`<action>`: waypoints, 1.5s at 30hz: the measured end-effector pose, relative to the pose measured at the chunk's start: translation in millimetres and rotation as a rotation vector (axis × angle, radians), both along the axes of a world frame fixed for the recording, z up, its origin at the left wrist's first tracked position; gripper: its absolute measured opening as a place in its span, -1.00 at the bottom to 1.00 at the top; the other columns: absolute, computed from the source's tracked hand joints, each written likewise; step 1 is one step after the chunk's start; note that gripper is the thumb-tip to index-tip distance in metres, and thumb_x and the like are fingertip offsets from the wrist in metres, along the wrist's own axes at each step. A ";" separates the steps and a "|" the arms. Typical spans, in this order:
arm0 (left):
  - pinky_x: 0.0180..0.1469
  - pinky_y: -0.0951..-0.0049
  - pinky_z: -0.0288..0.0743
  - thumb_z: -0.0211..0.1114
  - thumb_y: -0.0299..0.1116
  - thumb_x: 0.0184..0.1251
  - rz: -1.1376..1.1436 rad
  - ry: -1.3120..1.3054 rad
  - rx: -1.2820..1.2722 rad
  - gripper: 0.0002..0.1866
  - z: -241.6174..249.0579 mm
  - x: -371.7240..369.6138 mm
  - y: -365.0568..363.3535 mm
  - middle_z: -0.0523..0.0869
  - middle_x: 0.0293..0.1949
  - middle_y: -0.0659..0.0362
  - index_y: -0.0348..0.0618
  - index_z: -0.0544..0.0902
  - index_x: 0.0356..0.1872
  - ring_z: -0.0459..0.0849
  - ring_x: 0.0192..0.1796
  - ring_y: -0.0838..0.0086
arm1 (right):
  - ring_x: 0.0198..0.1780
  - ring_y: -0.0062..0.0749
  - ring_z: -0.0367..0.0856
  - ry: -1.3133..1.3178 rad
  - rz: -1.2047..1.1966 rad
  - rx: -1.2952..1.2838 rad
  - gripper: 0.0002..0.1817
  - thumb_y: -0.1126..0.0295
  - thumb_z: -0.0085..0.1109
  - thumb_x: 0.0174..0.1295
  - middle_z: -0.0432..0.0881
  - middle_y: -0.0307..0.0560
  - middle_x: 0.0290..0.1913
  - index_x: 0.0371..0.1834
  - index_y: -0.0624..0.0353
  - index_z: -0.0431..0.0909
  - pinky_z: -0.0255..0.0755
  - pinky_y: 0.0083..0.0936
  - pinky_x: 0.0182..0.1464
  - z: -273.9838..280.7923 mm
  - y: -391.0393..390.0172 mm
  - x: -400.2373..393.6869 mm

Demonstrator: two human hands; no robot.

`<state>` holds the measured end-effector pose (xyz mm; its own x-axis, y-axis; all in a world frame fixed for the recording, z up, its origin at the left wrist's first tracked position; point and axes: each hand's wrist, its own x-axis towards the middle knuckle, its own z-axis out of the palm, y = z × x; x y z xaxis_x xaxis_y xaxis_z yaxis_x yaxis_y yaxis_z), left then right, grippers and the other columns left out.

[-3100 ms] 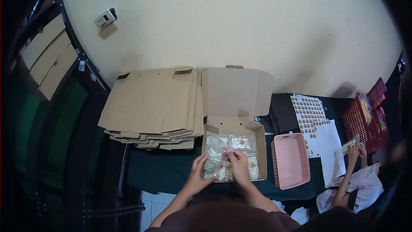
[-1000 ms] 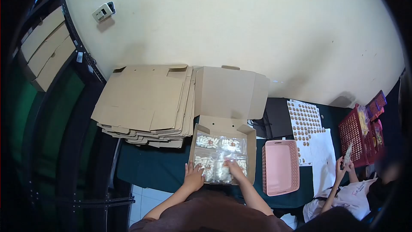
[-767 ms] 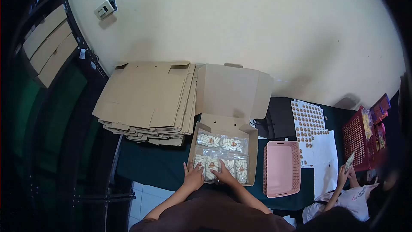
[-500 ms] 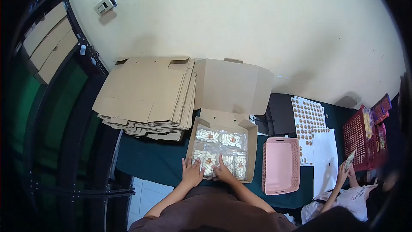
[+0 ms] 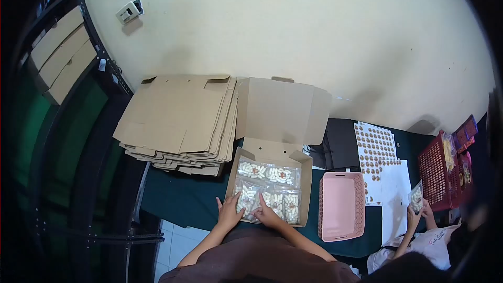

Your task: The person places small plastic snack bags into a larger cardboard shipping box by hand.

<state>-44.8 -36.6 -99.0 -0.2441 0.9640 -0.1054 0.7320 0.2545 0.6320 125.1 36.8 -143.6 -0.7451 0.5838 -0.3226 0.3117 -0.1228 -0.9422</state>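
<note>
In front of me an open cardboard box [image 5: 307, 191] holds several clear plastic bags of short white pieces, some with a round brown sticker. Both my hands are at its front left, on one clear bag of white pieces [image 5: 247, 197] that sits slightly askew. My left hand [image 5: 229, 214] has its thumb and a finger on the bag's left side, another finger sticking out over the box wall. From the right, my right hand [image 5: 268, 216] holds the same bag between thumb and index finger. Two bags, a left back bag [image 5: 252, 170] and a right back bag [image 5: 283, 175], lie behind.
Flattened cardboard boxes [image 5: 175, 112] are stacked at left. To the right stand a pink basket [image 5: 342, 204], sticker sheets [image 5: 373, 144] and a red basket [image 5: 437, 173] with packets. A co-worker's hands [image 5: 416, 217] hold another filled bag at far right. A shelf [image 5: 112, 178] borders the left.
The front left bag has shifted a little left and tilted, its sticker now hidden. My right hand has moved slightly left with it. The co-worker's bag has turned upright and moved left.
</note>
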 end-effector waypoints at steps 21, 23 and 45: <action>0.32 -0.11 -0.23 0.12 -0.03 0.18 -0.237 0.391 0.107 -0.46 9.3 6.5 8.6 0.40 0.13 -0.03 -0.10 0.41 0.13 0.26 0.26 0.14 | -0.35 -0.48 0.56 -0.105 -0.363 0.175 -0.71 0.45 0.02 0.19 0.62 -0.05 -0.33 -0.02 0.29 0.46 0.45 -0.56 -0.27 0.7 -6.6 3.4; 0.30 -0.10 -0.12 0.09 -0.20 0.23 -0.391 0.258 0.189 -0.56 13.8 9.9 14.8 0.40 0.15 0.04 -0.02 0.40 0.15 0.25 0.27 0.10 | -0.28 -0.46 0.58 -0.068 -0.414 0.239 -0.72 0.47 -0.01 0.20 0.62 -0.04 -0.27 -0.02 0.28 0.46 0.45 -0.56 -0.22 -11.4 -3.0 2.7; 0.05 0.39 0.36 0.02 -0.55 0.23 -1.127 -0.935 -0.220 -0.76 6.4 191.3 97.1 0.55 -0.13 0.10 -0.20 0.51 -0.08 0.53 -0.05 0.39 | -0.05 0.10 0.41 -1.166 -1.274 0.626 -0.66 0.46 -0.06 0.09 0.45 0.26 -0.15 -0.04 0.34 0.39 0.28 -0.17 0.04 -18.9 24.1 286.0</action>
<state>146.5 60.5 -92.6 0.8416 0.5389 0.0349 -0.0371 -0.0068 0.9993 411.1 60.9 -162.5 0.6120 0.7721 0.1715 0.7731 -0.5383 -0.3355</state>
